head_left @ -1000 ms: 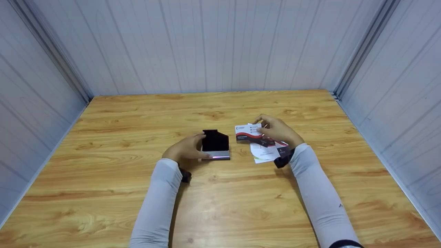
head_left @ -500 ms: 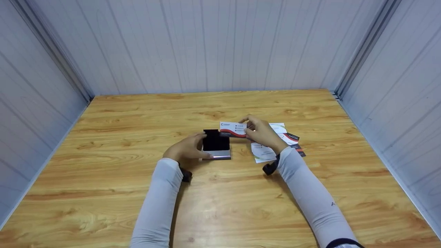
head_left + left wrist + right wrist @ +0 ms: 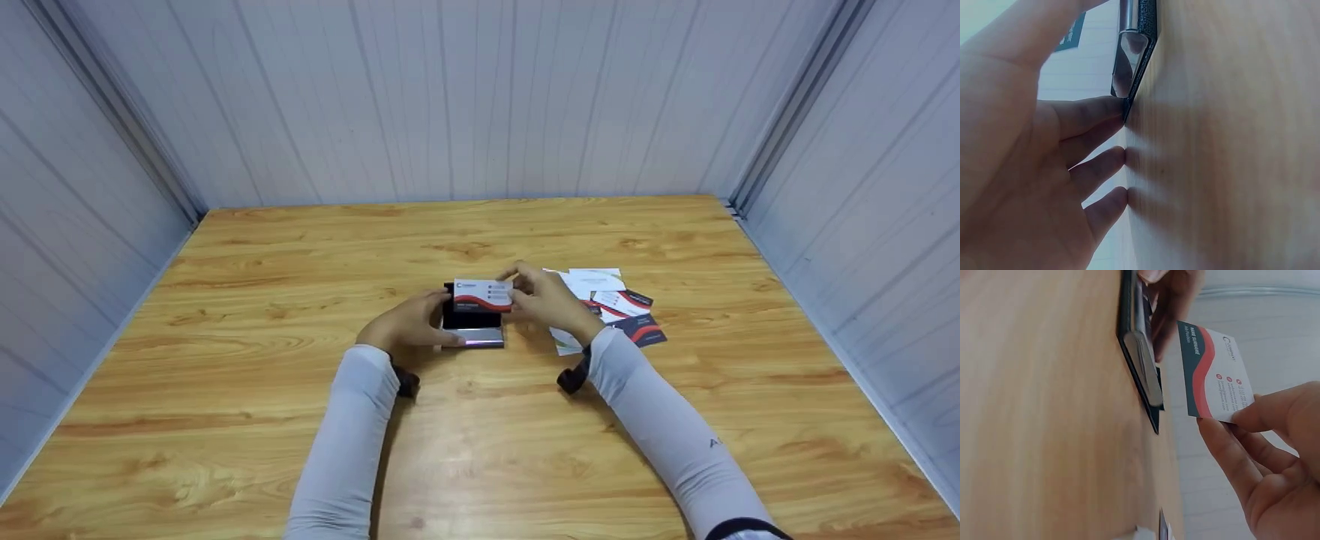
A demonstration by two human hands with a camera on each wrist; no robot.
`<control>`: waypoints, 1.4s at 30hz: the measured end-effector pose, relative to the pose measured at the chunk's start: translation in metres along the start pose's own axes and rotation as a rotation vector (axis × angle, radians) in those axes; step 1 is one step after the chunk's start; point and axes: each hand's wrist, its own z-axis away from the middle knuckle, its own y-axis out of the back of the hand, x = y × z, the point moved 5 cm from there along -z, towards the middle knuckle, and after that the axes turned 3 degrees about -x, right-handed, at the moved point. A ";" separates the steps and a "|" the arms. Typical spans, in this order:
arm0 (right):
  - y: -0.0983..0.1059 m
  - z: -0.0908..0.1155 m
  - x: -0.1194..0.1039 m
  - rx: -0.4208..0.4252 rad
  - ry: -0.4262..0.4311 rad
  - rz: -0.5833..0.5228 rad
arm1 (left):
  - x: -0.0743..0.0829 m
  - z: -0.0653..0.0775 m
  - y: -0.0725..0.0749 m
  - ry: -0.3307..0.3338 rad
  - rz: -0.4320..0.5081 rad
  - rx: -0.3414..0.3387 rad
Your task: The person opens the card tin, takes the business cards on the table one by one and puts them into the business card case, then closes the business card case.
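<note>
A black business card case [image 3: 482, 337] with a shiny silver front strip lies opened flat on the table. My left hand [image 3: 405, 321] holds it at its left side, thumb on the silver strip and index finger by the back corner. The left wrist view shows the other fingertips [image 3: 1118, 197] touching the tabletop. Between thumb and fingers, my right hand [image 3: 553, 306] pinches a business card [image 3: 1213, 374], white, red and dark grey with printed text. In the right wrist view the card is raised above the case; in the head view it overlaps the case's back part.
Several loose business cards [image 3: 598, 280], white, red and dark, lie spread and overlapping to the right, partly behind the right forearm. The wooden table [image 3: 465, 450] meets pale panel walls [image 3: 480, 105] at the back and sides.
My right hand has lifted the business card from the loose pile and carried it left, over the case. The left hand and the case have stayed in place.
</note>
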 end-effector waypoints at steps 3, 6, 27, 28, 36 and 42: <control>-0.006 0.000 -0.002 -0.006 0.004 -0.008 | 0.001 -0.002 -0.001 -0.020 0.010 0.007; -0.011 -0.001 -0.003 -0.011 0.023 -0.031 | 0.001 -0.002 -0.001 -0.042 0.038 0.013; -0.026 -0.005 -0.001 -0.119 -0.010 0.113 | -0.001 0.000 -0.002 0.045 0.005 -0.010; -0.026 -0.004 -0.001 -0.127 -0.013 0.116 | -0.001 0.001 -0.002 0.045 0.006 -0.010; -0.030 -0.003 -0.001 -0.199 -0.012 0.173 | 0.001 0.003 0.000 0.030 -0.016 -0.016; -0.030 -0.001 -0.003 -0.216 -0.024 0.184 | 0.000 0.004 -0.001 0.031 -0.016 -0.024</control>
